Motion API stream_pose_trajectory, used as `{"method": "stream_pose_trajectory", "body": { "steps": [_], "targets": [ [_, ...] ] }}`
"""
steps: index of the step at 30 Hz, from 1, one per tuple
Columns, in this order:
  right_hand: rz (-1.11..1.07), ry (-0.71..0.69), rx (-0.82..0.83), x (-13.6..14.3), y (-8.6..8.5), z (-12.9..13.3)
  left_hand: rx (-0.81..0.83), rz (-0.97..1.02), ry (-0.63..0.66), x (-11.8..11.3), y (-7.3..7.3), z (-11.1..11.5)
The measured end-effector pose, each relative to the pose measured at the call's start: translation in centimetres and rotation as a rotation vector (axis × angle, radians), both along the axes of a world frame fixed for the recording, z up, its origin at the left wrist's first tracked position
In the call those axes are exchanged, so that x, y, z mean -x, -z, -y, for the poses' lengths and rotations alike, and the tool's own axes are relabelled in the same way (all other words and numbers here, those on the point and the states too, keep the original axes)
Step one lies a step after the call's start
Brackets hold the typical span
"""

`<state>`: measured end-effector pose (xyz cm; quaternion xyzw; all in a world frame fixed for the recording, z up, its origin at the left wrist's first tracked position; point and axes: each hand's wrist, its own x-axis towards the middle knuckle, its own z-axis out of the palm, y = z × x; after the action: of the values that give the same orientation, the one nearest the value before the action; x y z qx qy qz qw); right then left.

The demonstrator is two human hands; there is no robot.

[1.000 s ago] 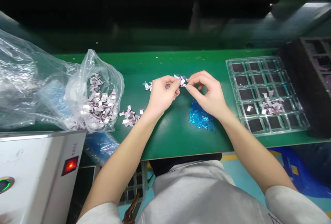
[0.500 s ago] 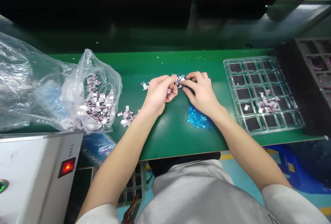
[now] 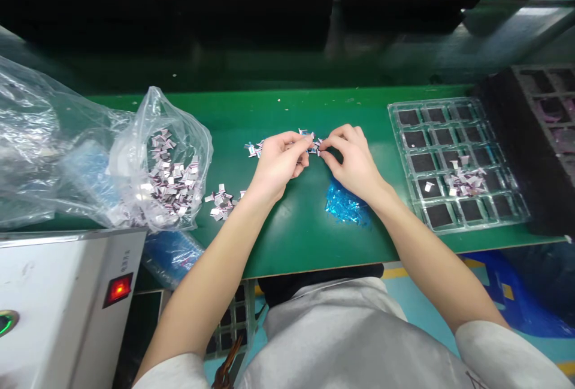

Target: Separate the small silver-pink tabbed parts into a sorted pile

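Note:
Small silvery-pink parts (image 3: 315, 148) lie on the green table between my hands. My left hand (image 3: 281, 161) is closed, thumb and forefinger pinched on a small part, with its other fingers curled beneath. Close to its right, my right hand (image 3: 348, 152) has thumb and forefinger pressed together at the edge of these parts; what lies between the fingertips is too small to make out. A heap of blue film pieces (image 3: 345, 203) sits just below my right hand. Left of my left hand are a few more parts (image 3: 255, 149), and another small pile (image 3: 221, 202) lies lower down.
An open plastic bag (image 3: 175, 179) of similar parts stands at the left, above a grey machine (image 3: 67, 305) with a lit red switch. On the right, a clear compartment tray (image 3: 422, 163) holds some parts, beside black stacked trays (image 3: 507, 137).
My right hand's thumb and forefinger have closed together. My left hand has shifted slightly right, with a part now showing at its fingertips. The parts between the hands have shifted.

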<state>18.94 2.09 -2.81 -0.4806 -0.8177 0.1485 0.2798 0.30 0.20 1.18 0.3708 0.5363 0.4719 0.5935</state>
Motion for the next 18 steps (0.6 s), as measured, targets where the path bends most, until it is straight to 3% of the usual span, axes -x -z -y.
{"method": "stream_pose_trajectory", "body": {
  "steps": [4, 10, 15, 18],
  "targets": [
    [-0.033, -0.020, 0.000, 0.0, -0.4, 0.1, -0.037, -0.078, 0.011, 0.1, 0.7, -0.1],
    [-0.296, -0.109, 0.070, 0.3, -1.8, 0.5, -0.210, -0.224, 0.136, 0.5, 1.9, 0.1],
    [-0.502, -0.017, 0.172, 0.5, -1.8, 0.3, -0.255, -0.272, 0.092, 0.5, 2.2, 0.1],
    [-0.492, 0.014, 0.223, 0.4, -1.8, 0.1, -0.260, -0.264, 0.060, 0.4, 2.3, 0.0]
  ]
}}
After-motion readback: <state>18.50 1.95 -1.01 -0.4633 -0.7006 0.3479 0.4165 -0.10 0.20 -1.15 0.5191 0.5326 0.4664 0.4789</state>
